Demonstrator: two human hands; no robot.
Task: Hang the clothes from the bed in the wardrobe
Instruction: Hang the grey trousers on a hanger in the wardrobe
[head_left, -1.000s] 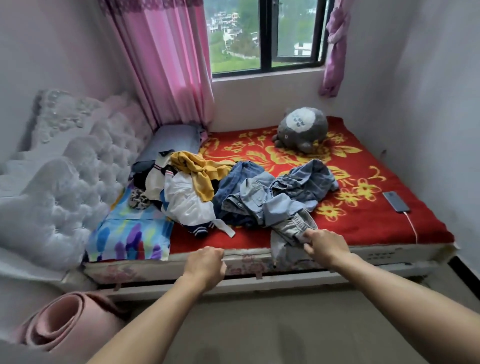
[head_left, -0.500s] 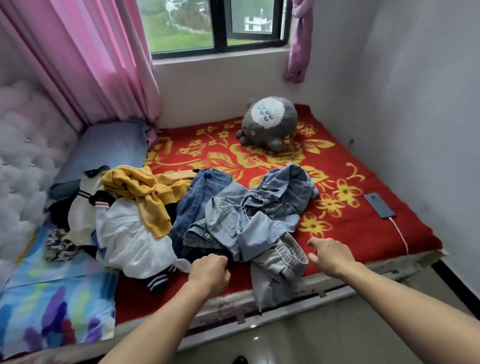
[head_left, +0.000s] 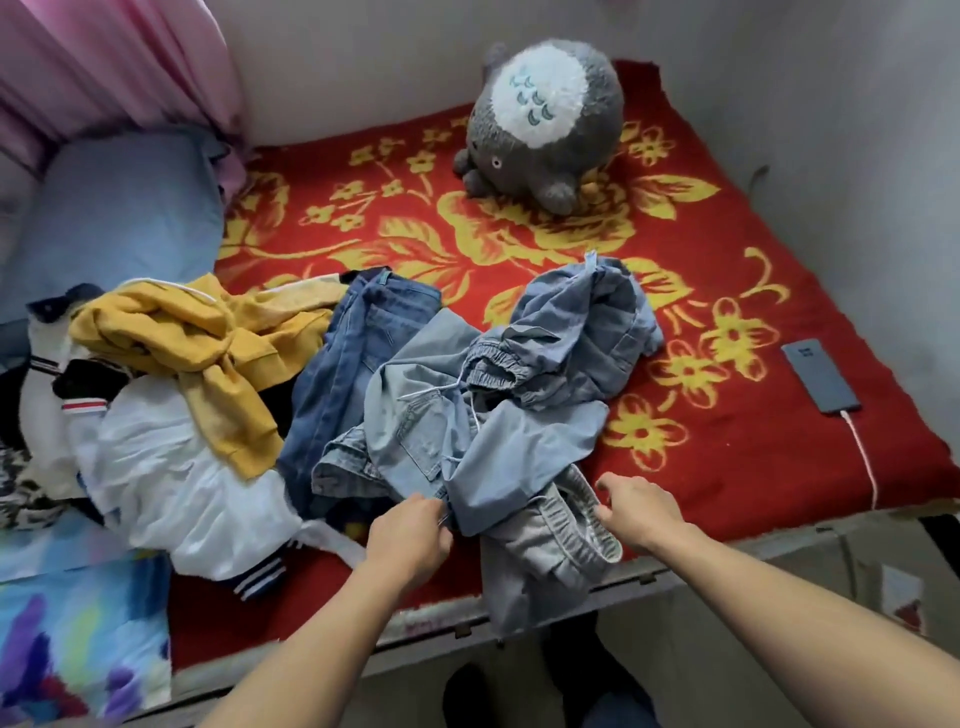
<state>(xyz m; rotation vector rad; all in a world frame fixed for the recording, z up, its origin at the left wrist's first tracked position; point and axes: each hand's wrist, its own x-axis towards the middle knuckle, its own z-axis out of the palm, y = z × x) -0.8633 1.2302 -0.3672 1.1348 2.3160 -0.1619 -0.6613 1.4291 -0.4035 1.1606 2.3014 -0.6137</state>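
A heap of clothes lies on the red flowered bed (head_left: 753, 457). Light blue denim trousers (head_left: 467, 426) top the pile at the front. Grey trousers (head_left: 540, 551) with an elastic waistband hang over the bed's front edge. My left hand (head_left: 410, 540) pinches the lower edge of the light blue denim. My right hand (head_left: 639, 514) has its fingers curled on the grey waistband. Dark blue jeans (head_left: 348, 364), a yellow sweatshirt (head_left: 208, 343) and a white garment (head_left: 171, 483) lie further left. No wardrobe is in view.
A grey plush toy (head_left: 545, 119) sits at the back of the bed. A phone (head_left: 818, 374) with a white cable lies near the right wall. A blue pillow (head_left: 119, 218) and pink curtain (head_left: 104, 62) are at left. My feet show below on the floor.
I have stepped closer to the bed and look more steeply down. Both hands moved forward onto the clothes: the left now pinches the denim, the right curls on the grey waistband.
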